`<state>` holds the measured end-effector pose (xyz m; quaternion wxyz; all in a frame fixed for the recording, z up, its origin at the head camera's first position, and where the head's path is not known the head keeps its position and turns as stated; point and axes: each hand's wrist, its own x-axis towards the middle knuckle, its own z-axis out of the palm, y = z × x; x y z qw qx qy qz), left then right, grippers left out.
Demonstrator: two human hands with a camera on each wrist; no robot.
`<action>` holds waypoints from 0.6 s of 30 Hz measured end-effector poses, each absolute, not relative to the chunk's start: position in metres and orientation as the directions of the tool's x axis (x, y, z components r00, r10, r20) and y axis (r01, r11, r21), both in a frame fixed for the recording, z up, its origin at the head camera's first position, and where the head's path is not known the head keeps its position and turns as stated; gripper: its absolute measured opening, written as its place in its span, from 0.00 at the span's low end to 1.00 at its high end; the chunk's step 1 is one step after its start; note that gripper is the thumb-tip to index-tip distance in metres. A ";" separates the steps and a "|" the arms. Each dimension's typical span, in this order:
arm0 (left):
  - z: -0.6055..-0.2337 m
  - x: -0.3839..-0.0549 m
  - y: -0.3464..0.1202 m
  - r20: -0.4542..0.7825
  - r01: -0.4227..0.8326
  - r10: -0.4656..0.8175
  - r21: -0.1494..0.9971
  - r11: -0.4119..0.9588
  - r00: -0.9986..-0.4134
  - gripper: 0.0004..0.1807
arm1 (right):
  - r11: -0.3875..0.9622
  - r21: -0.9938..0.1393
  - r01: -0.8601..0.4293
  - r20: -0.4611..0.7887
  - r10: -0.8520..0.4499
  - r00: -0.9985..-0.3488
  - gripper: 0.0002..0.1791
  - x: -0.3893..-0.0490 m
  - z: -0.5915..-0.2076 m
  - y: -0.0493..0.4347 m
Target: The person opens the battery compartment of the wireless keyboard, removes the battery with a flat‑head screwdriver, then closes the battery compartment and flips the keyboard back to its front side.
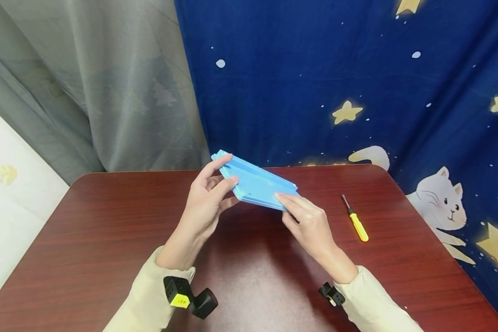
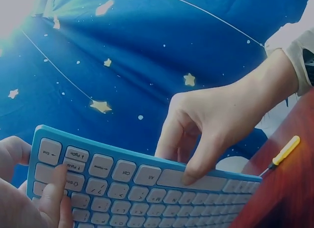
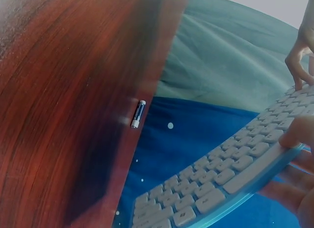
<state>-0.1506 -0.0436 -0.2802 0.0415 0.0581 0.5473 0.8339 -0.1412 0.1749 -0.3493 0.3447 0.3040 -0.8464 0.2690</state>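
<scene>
Both hands hold a light blue keyboard [image 1: 259,184] in the air above the table, tilted with its blue underside toward the head camera. White keys cover its other face, seen in both wrist views. My left hand [image 1: 209,196] grips one end between fingers and thumb. Near the opposite end, my right hand [image 1: 309,221] pinches the long edge, its thumb on the long white space bar [image 2: 206,182]. A screwdriver [image 1: 358,225] with a yellow handle lies on the table to the right of the hands.
The dark red-brown wooden table [image 1: 108,221] spreads below. In the right wrist view, a small battery-like cylinder [image 3: 138,114] lies by the table's edge. Behind hang a grey curtain [image 1: 120,92] and a blue curtain [image 1: 274,83] with stars.
</scene>
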 end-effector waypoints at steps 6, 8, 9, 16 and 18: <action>-0.275 -0.150 -0.041 0.095 0.046 0.119 0.933 -0.358 -0.988 0.26 | 0.666 -0.262 -0.699 0.753 -0.312 -0.579 0.22 -0.140 -0.348 0.174; -0.273 -0.150 -0.039 0.112 0.064 0.119 0.935 -0.350 -0.987 0.26 | 0.668 -0.265 -0.696 0.756 -0.304 -0.580 0.22 -0.141 -0.348 0.174; -0.272 -0.150 -0.039 0.120 0.072 0.119 0.935 -0.347 -0.986 0.27 | 0.668 -0.273 -0.692 0.756 -0.296 -0.584 0.22 -0.141 -0.348 0.173; -0.265 -0.152 -0.033 0.152 0.098 0.122 0.927 -0.361 -0.981 0.31 | 0.663 -0.317 -0.678 0.770 -0.238 -0.592 0.22 -0.141 -0.346 0.170; -0.264 -0.153 -0.031 0.158 0.104 0.124 0.928 -0.357 -0.980 0.31 | 0.661 -0.329 -0.674 0.773 -0.221 -0.594 0.22 -0.142 -0.345 0.169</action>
